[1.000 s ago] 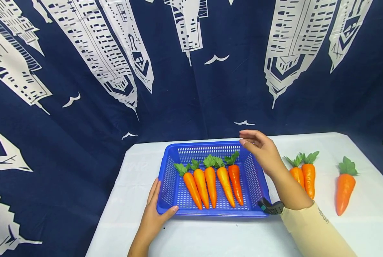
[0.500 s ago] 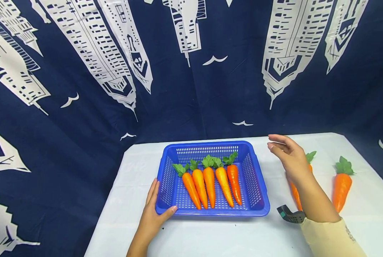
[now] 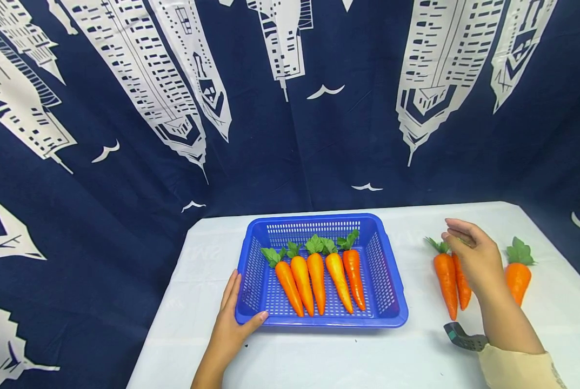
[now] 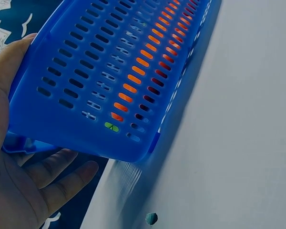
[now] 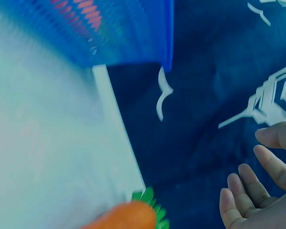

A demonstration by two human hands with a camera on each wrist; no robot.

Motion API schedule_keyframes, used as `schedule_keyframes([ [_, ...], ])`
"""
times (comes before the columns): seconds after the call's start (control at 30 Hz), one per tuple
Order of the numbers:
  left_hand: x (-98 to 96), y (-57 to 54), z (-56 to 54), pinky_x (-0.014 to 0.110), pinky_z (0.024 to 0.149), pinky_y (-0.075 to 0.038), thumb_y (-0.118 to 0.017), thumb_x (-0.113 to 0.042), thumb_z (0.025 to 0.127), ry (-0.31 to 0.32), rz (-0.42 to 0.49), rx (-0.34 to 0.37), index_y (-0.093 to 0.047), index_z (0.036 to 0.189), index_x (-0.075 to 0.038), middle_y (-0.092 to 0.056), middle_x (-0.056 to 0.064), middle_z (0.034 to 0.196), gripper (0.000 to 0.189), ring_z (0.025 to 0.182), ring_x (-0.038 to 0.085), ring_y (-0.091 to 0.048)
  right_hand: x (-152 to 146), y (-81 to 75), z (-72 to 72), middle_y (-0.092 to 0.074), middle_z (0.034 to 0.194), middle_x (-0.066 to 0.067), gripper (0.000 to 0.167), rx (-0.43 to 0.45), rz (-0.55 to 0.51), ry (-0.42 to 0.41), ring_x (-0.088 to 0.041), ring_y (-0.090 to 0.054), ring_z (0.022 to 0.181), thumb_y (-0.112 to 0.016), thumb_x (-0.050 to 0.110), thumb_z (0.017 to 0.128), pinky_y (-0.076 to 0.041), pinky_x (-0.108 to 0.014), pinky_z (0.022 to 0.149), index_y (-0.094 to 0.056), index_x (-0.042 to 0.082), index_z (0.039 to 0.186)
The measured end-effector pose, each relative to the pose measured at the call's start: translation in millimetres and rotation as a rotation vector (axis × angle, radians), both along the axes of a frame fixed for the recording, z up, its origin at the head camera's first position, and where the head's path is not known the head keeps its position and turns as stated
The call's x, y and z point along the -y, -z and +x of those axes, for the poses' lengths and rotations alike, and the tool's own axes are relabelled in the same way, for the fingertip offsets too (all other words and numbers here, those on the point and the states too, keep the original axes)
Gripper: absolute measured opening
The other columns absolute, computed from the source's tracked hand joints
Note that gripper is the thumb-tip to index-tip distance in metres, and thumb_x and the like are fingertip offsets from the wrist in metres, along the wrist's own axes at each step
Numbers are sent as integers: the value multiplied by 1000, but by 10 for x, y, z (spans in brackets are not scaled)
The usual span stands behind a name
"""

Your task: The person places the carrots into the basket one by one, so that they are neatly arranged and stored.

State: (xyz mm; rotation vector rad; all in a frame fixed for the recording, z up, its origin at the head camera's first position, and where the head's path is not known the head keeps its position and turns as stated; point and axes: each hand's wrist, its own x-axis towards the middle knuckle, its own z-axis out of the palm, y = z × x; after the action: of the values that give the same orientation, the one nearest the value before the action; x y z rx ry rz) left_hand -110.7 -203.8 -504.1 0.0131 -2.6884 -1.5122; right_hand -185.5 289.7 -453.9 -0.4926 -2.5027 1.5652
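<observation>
A blue plastic basket [image 3: 328, 322] holds several orange carrots [image 3: 317, 283] with green tops, laid side by side. My left hand [image 3: 231, 327] rests at its front left corner, thumb on the front rim and fingers extended along the left side. In the left wrist view, the slotted basket wall [image 4: 57, 107] tilts across the picture beside that hand [image 4: 19, 191]. On the right, two carrots [image 3: 446, 283] lie together, partly behind my right hand [image 3: 477, 259], which hovers over their tops with relaxed fingers and nothing in them. Its fingers [image 5: 264, 164] are spread loosely in the right wrist view.
Farther right lies another carrot [image 3: 517, 281], its lower end hidden by the forearm. All of this stands on a white-covered table [image 3: 309, 356]. Behind the table hangs a dark blue cloth [image 3: 309, 162] printed with white buildings and birds.
My right hand has moved right, from over the basket's right end to above the loose carrots, its fingers holding nothing throughout. The left hand stays at the basket corner.
</observation>
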Motion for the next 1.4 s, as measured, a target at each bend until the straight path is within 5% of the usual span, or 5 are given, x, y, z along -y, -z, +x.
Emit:
schedule_keyframes([
  [0.13, 4, -5, 2, 66, 123, -14, -84, -33, 82, 5, 8, -10, -18, 163, -23, -8, -4, 172, 105, 159, 34, -12, -127, 115, 27, -44, 156, -18, 55, 34, -29, 37, -18, -54, 128, -54, 41, 102, -38, -59, 115, -42, 28, 155],
  [0.33, 17, -8, 2, 66, 122, -14, -84, -34, 83, 4, 0, -17, -19, 163, -23, -9, 0, 172, 104, 159, 36, -11, -283, 258, 50, -30, 162, -26, 60, 109, -64, 33, -50, -28, 148, -52, 42, 103, -26, -69, 117, -36, 25, 158],
  [0.63, 29, 4, 9, 66, 122, -12, -84, -35, 83, 7, 3, -17, -18, 163, -24, -7, -6, 172, 104, 159, 35, -9, -444, 359, 80, -26, 159, -36, 67, 184, 32, -46, -59, -29, 141, -48, 40, 104, -33, -72, 110, -29, 6, 158],
  [1.13, 15, 12, -12, 65, 123, -13, -84, -34, 83, 10, 4, -20, -18, 163, -25, -6, -8, 172, 105, 159, 33, -10, -614, 571, 26, -29, 155, -38, 77, 301, 71, -74, -60, -31, 139, -49, 49, 102, -35, -73, 107, -25, 5, 159],
  [1.4, 11, 17, -6, 67, 121, -14, -83, -37, 83, 8, -2, -25, -19, 163, -24, -7, -7, 172, 103, 158, 36, -11, -661, 629, 21, -31, 152, -39, 72, 267, 186, -112, -60, -37, 132, -50, 43, 104, -40, -73, 98, -26, 2, 158],
])
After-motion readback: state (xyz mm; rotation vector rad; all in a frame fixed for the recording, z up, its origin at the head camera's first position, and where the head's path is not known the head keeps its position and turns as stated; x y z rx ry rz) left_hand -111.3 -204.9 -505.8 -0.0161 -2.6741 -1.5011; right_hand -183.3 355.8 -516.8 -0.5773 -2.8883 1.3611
